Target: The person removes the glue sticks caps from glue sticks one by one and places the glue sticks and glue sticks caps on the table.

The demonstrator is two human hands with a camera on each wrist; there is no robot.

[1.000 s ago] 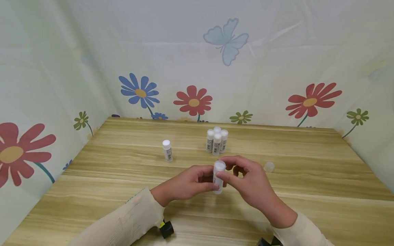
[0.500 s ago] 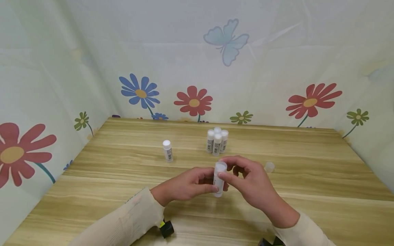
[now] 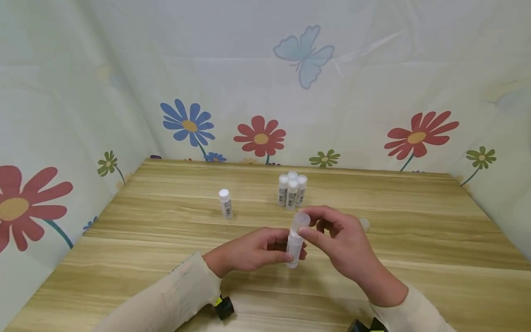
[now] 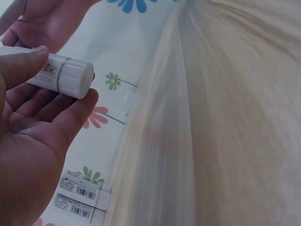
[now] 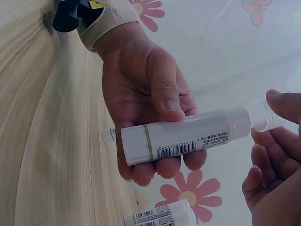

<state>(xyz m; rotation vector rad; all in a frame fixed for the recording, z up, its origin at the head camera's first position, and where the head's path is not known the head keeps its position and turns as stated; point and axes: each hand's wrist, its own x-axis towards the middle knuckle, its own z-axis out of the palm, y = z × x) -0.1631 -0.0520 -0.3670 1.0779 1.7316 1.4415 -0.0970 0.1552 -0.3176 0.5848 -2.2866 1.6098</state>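
Left of centre in the head view, my left hand (image 3: 249,252) grips a white glue stick (image 3: 294,251) low on its barrel, thumb along one side. "STICK" is printed on the label of the glue stick (image 4: 49,74) in the left wrist view. Between thumb and fingers my right hand (image 3: 346,244) pinches a translucent cap (image 3: 301,221), tilted above the barrel's top. Seen from the right wrist, the ribbed cap (image 5: 265,116) is at the very end of the glue stick (image 5: 188,135); whether the two still touch I cannot tell.
A close cluster of several upright glue sticks (image 3: 292,193) stands behind the hands. One more upright glue stick (image 3: 226,204) is to their left. Another translucent cap (image 3: 364,224), partly hidden by my right hand, lies on the wooden table (image 3: 415,221). A flowered curtain (image 3: 352,92) surrounds the table.
The right hand has lifted the cap up and slightly right, off the glue stick's top, exposing the upper end. The left hand keeps its grip almost in place.
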